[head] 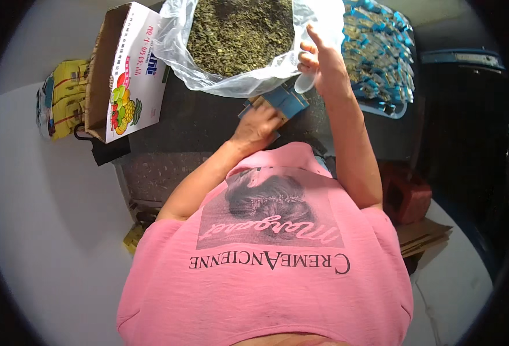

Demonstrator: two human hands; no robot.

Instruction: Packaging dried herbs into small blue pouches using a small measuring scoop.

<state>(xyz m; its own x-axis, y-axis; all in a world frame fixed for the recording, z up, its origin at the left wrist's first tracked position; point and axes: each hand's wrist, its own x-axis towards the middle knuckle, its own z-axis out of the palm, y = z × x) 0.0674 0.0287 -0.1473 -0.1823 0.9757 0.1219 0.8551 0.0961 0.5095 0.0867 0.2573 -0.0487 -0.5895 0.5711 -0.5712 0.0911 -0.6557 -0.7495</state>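
A clear plastic bag [254, 86] of dried green-brown leaves [241, 39] lies wide open at the top centre. My right hand [323, 65] is raised at the bag's right edge, its fingers curled on a small translucent plastic scoop or cup [305, 83]. Below the bag, my left hand [258, 125] rests on several flat blue packets [287, 101], fingers spread over them; whether it grips one cannot be seen. The lower part of the packets is hidden under that hand.
At right, a blue plastic tray [390, 113] holds many filled blue and clear packets [380, 52]. An open cardboard carton [135, 86] with printed fruit stands at left, beside yellow packaging [69, 97]. A red container [410, 194] and flat cardboard [425, 235] are lower right.
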